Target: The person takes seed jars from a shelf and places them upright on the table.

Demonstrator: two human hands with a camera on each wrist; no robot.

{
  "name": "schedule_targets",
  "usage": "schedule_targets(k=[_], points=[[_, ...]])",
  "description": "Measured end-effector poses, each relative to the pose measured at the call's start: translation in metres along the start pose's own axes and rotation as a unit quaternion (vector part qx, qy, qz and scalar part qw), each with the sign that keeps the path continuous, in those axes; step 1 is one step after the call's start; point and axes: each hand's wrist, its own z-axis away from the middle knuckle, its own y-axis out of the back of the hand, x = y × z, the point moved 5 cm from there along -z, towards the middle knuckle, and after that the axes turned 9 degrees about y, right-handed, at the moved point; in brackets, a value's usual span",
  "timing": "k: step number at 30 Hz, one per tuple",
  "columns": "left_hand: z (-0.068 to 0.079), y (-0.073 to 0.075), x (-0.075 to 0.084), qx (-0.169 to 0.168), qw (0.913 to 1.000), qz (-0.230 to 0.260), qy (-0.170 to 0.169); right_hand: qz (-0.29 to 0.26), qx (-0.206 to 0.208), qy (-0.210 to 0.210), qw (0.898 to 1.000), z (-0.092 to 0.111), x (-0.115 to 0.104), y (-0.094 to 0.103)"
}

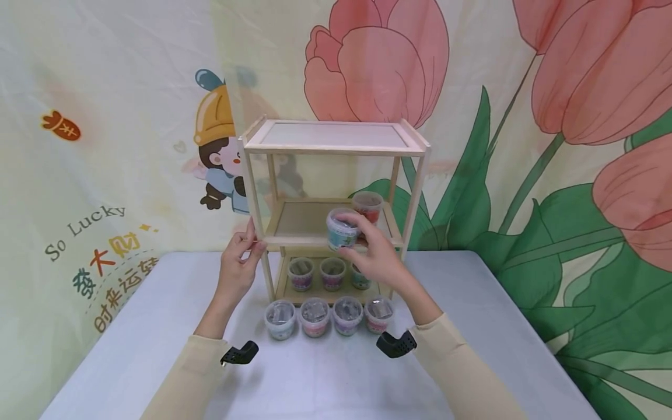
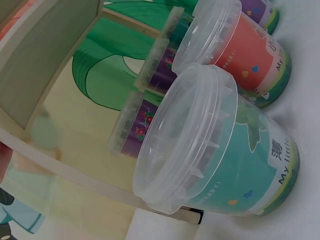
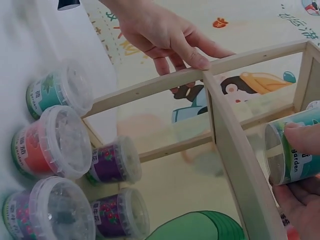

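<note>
A small wooden shelf rack (image 1: 336, 150) stands on the table. My right hand (image 1: 377, 254) grips a clear-lidded teal tub (image 1: 340, 233) at the front of the middle shelf; in the right wrist view its printed label shows between thumb and fingers. Just behind it on that shelf is a red-labelled tub (image 1: 369, 204), partly hidden. My left hand (image 1: 238, 262) holds the rack's left front post where the middle shelf joins it. Thumb and fingers lie on either side of the post in the right wrist view.
On the bottom shelf sit two purple tubs (image 1: 301, 275) and a teal one (image 1: 360, 279), partly behind my right hand. A row of several lidded tubs (image 1: 315, 318) lines the white tabletop (image 1: 315, 379) before the rack. A printed cloth (image 1: 131, 175) hangs behind.
</note>
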Motion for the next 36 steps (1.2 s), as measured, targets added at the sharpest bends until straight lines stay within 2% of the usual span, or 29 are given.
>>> schedule_targets(k=[5,9,16,20,25,31,33,36], points=[[-0.003,0.0,-0.021,0.001,0.9999,-0.005,0.009,-0.01,-0.004,-0.008,1.0,0.017,-0.002,0.005],[-0.002,0.0,-0.027,-0.013,0.9995,0.011,0.026,-0.005,0.004,-0.017,1.0,0.033,-0.003,0.012],[-0.003,0.0,-0.025,-0.007,1.0,-0.001,0.005,0.03,0.019,-0.021,0.999,0.061,-0.003,0.027],[-0.002,0.0,-0.018,0.003,1.0,0.0,0.002,0.051,0.026,-0.03,0.998,0.077,0.002,0.035],[0.0,-0.001,-0.011,0.008,1.0,-0.005,0.001,0.056,0.031,-0.05,0.997,0.096,0.012,0.041],[-0.003,-0.001,-0.024,0.0,1.0,-0.008,0.001,0.063,0.044,-0.08,0.994,0.123,0.029,0.045],[-0.001,0.0,-0.016,-0.001,1.0,-0.005,-0.004,0.07,0.05,-0.087,0.992,0.131,0.035,0.047],[-0.001,-0.001,-0.015,-0.001,1.0,-0.005,0.0,0.08,0.058,-0.09,0.991,0.142,0.042,0.049]])
